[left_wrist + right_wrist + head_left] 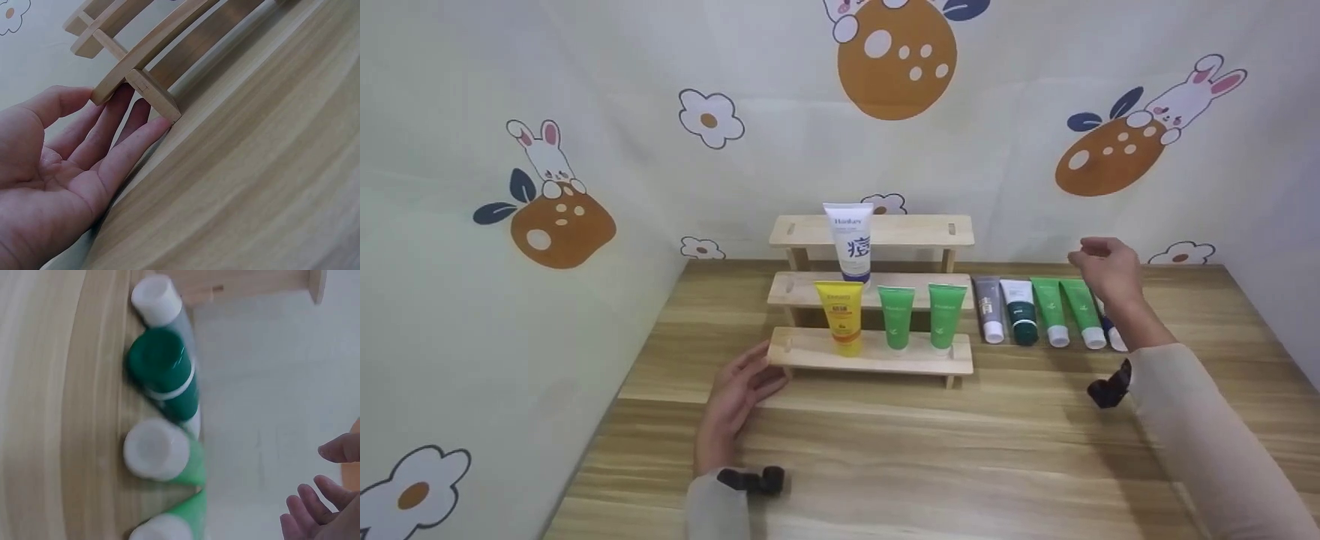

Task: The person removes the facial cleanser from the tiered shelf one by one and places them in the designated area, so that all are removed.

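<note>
A three-step wooden display stand [810,363] bears several squeeze tubes. On its middle step a white tube with a blue cap [852,236] stands upright. The lowest step holds a yellow tube [842,315] and two green tubes [896,319]. My left hand [735,394] grips the left end of that step; in the left wrist view the thumb touches the plank's end, with fingers under it and against the leg [157,100]. My right hand [1110,274] hovers over the right end of a row of lying tubes, fingers loosely bent and holding nothing.
Right of the stand lie a grey tube [990,307], a white and dark green tube [1022,311], and two green tubes [1051,311]. A white and blue tube [1115,336] is partly hidden by the right arm. Behind the wooden tabletop [885,450] hangs a patterned cloth [780,165].
</note>
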Tool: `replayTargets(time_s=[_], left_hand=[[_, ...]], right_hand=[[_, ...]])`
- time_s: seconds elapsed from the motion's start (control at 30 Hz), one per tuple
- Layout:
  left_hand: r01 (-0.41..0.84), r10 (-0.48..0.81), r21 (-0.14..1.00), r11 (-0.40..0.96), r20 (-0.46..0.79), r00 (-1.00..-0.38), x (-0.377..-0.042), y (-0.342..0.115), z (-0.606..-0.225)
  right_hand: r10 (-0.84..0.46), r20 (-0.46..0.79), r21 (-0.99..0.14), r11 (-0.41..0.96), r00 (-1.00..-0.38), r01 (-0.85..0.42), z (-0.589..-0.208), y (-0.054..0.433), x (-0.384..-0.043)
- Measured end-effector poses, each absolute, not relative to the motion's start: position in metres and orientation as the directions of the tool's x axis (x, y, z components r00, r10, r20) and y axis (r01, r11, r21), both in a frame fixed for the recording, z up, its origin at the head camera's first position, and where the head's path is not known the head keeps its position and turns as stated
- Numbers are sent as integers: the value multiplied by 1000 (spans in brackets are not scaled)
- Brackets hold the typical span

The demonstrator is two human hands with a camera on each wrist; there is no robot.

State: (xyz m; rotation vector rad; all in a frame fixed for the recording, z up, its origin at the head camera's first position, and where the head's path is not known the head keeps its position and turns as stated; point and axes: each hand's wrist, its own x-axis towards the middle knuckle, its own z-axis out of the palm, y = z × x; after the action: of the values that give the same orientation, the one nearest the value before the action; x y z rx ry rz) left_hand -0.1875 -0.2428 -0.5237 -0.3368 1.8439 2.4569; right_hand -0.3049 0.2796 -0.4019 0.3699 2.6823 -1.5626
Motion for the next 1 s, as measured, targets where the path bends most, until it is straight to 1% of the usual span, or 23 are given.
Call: replayTargets(time_s=[0.2,0.5,0.77,1.0], left_hand=[[-171,-87,938,-302,-205,-975,-187,-242,-523],[-168,-80,938,-304,-201,-976,-189,-241,-524],[-177,-85,941,-289,-210,-974,-188,-244,-525],[-168,-83,941,-295,-201,-976,-189,-243,-526]], right_hand=[[125,-87,-884,448,-988,134,-384,245,-299],[21,-34,-898,438,-999,40,-364,213,-284],[-82,14,-904,425,-997,-47,-351,187,-273],[-175,65,-903,409,-982,-132,-345,171,-265]])
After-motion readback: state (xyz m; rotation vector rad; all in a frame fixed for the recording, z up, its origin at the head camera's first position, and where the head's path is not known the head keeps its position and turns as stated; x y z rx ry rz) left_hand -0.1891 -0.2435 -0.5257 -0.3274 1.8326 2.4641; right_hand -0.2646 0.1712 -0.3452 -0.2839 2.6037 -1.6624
